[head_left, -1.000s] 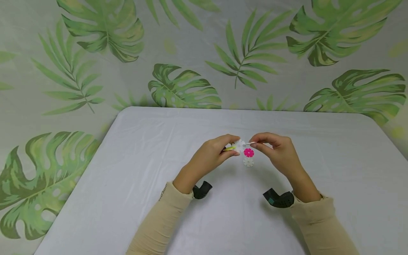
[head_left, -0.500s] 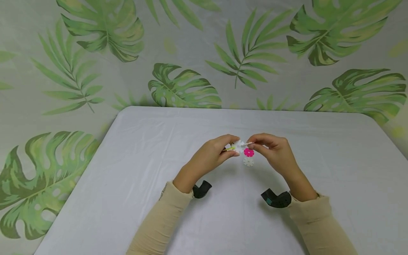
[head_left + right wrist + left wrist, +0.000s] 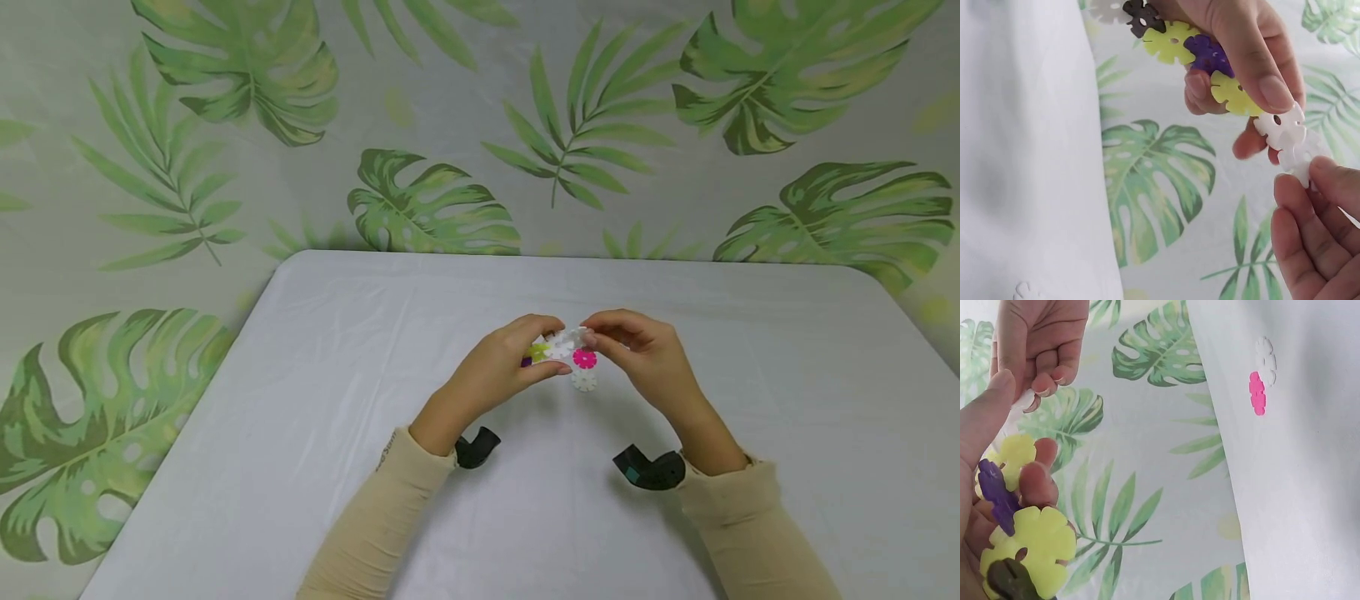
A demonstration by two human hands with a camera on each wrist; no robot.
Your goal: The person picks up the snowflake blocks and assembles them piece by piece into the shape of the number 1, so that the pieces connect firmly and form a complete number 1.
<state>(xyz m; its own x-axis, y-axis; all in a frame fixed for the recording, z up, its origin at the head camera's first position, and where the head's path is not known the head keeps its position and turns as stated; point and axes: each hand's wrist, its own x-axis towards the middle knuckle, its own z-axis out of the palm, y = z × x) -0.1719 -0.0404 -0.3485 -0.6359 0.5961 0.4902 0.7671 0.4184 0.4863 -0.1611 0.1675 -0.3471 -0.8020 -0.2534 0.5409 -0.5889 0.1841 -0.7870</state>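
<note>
My left hand [image 3: 504, 354] holds a chain of notched, flower-shaped interlocking discs. In the right wrist view it runs from a white disc through a dark disc [image 3: 1143, 19], a yellow disc [image 3: 1169, 42], a purple disc [image 3: 1209, 55] and another yellow disc [image 3: 1232, 95] to a white disc [image 3: 1280, 127] under my left thumb. My right hand [image 3: 1322, 234] pinches a further white disc [image 3: 1299, 156] between thumb and fingers. This disc overlaps the chain's white end; whether their slots are engaged I cannot tell.
On the white table [image 3: 360, 333] below the hands lie a loose pink disc [image 3: 585, 358] and a loose white disc [image 3: 584, 381], side by side. A leaf-patterned cloth [image 3: 435, 204] hangs behind the table's far edge. Black wrist devices [image 3: 651, 468] stick out from both sleeves.
My right hand has come slightly left, toward the chain. The white disc in it, edge-on before, now shows its face. The chain in my left hand has turned too, baring more yellow and purple.
</note>
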